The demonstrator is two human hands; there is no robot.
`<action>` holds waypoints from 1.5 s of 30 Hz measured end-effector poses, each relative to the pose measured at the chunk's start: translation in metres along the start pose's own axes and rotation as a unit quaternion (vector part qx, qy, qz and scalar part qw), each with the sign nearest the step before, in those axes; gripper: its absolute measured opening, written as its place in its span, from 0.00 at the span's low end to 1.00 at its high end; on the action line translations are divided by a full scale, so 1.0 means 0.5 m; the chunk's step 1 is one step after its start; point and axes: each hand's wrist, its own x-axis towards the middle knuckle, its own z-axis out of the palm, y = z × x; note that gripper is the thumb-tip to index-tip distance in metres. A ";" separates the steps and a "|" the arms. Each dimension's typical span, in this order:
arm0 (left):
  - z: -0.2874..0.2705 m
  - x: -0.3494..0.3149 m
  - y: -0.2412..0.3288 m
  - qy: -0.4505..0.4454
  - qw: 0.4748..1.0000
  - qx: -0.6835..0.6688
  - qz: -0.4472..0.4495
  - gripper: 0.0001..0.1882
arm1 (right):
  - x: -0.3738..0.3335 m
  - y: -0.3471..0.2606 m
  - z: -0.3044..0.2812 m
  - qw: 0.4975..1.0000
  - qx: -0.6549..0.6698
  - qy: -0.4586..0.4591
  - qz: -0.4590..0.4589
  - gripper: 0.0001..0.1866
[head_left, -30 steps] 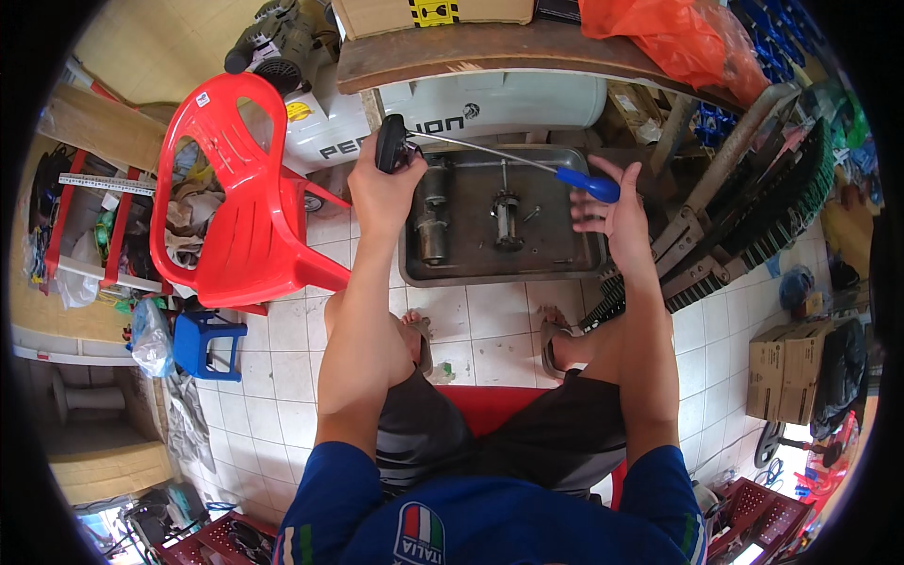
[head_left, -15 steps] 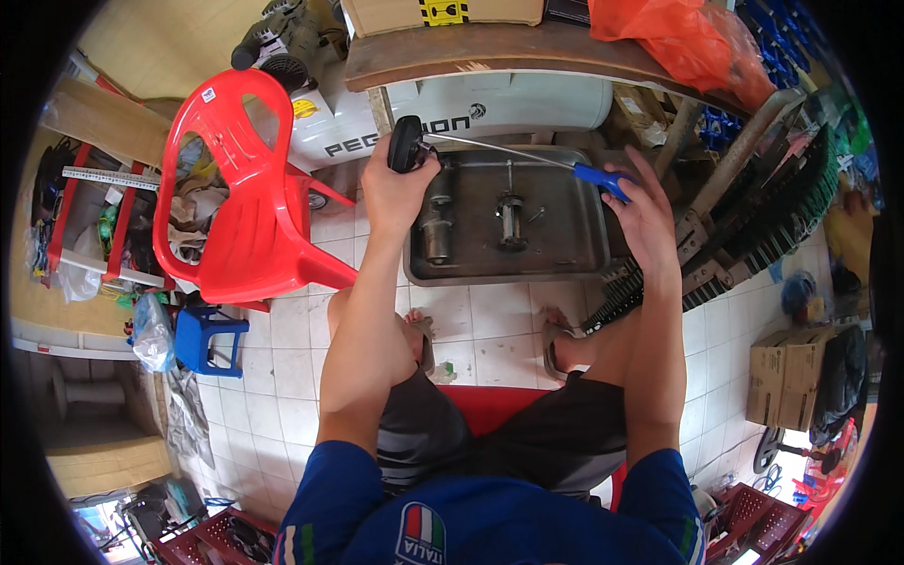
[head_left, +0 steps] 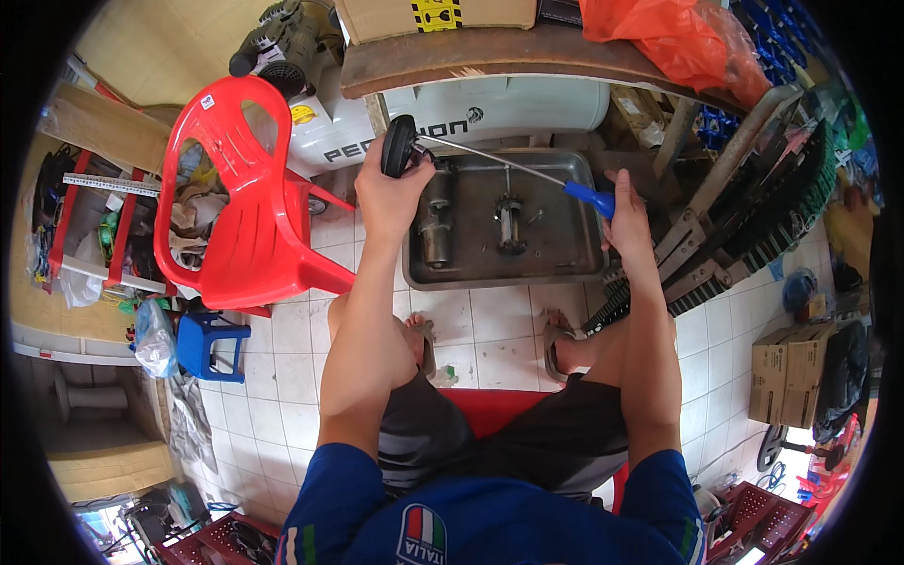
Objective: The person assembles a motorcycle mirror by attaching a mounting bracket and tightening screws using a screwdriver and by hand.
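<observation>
In my left hand [head_left: 394,200], held up over the tray's far left corner, is a round black part [head_left: 398,146] with smaller metal pieces on its right side. My right hand [head_left: 629,218] grips a screwdriver by its blue handle [head_left: 591,199]. The long metal shaft [head_left: 494,156] runs up and left, and its tip meets the right side of the black part. Below, a dark metal tray [head_left: 471,275] holds a cylindrical metal part [head_left: 436,235] on the left. An upright-looking metal assembly [head_left: 509,224] lies near its middle, with small loose pieces beside it.
A red plastic chair [head_left: 247,235] stands at left, near a blue stool [head_left: 209,348]. Beyond the tray are a white tank [head_left: 527,104] and a wooden bench [head_left: 518,55]. Metal frames with dark bristly strips [head_left: 744,250] lean at right. Cardboard boxes [head_left: 791,372] sit farther right.
My right hand has turned and dropped slightly, its fingers now more gathered round the handle. The screwdriver's handle end sits lower and a little left. My left hand has shifted slightly left.
</observation>
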 end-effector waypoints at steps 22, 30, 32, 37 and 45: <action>-0.005 0.001 -0.013 -0.050 0.995 -0.063 -0.065 0.20 | -0.005 -0.014 0.021 0.993 0.005 0.099 -0.068 0.28; -0.010 0.002 0.009 -0.089 0.953 -0.229 -0.178 0.20 | -0.016 -0.027 0.029 0.976 0.029 0.176 -0.123 0.23; -0.012 0.005 0.023 -0.095 0.933 -0.278 -0.207 0.20 | -0.024 -0.034 0.029 0.977 0.035 0.168 -0.129 0.22; -0.023 0.016 0.037 -0.085 0.843 -0.432 -0.310 0.18 | -0.027 -0.032 0.022 0.980 0.067 0.134 -0.132 0.21; -0.005 0.004 0.042 -0.066 0.849 -0.398 -0.342 0.17 | -0.024 -0.028 0.045 0.977 0.117 0.109 -0.145 0.19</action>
